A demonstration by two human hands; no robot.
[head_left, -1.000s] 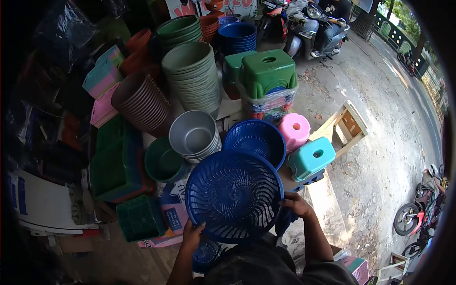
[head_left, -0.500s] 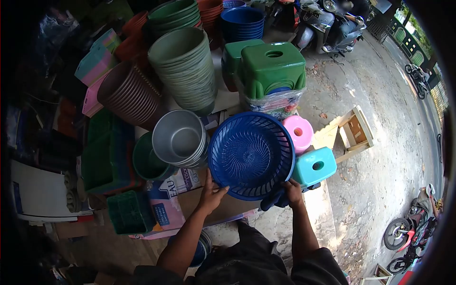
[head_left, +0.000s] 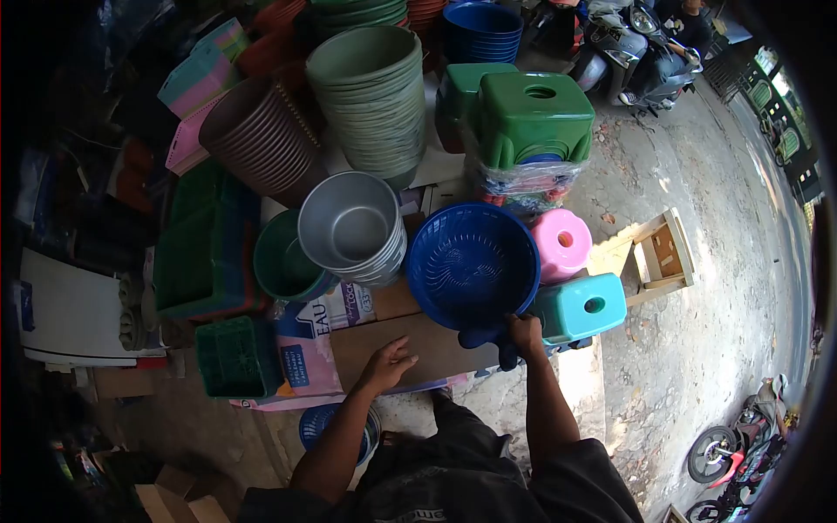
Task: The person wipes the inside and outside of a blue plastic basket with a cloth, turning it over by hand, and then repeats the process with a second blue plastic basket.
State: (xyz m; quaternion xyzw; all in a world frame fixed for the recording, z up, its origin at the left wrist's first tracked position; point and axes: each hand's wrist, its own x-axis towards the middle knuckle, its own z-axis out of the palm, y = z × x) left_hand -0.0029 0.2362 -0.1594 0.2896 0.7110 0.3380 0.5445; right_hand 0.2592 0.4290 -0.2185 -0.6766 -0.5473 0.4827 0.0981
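A round blue plastic basket (head_left: 473, 261) with a slotted bottom sits on the cardboard-covered surface, right of a stack of grey buckets (head_left: 353, 225). My right hand (head_left: 526, 336) is closed at the near right of its rim, gripping a bunched dark blue cloth (head_left: 490, 342) that overlaps the rim. My left hand (head_left: 389, 364) is off the basket, its fingers apart over the brown cardboard (head_left: 375, 338). Close to my right hand stands a turquoise stool (head_left: 580, 309), with a pink stool (head_left: 561, 244) behind it.
Tall stacks of pale green (head_left: 370, 105) and brown (head_left: 261, 144) bins stand behind. Green stools (head_left: 536, 118) wrapped in plastic are at the back. Dark green baskets (head_left: 235, 357) lie left, and a wooden frame (head_left: 660, 257) stands right. Parked motorbikes (head_left: 737, 453) are on the concrete.
My left hand has let go of the basket rim and drawn back toward me. The basket has moved away from me. My right hand stays by its rim with the cloth.
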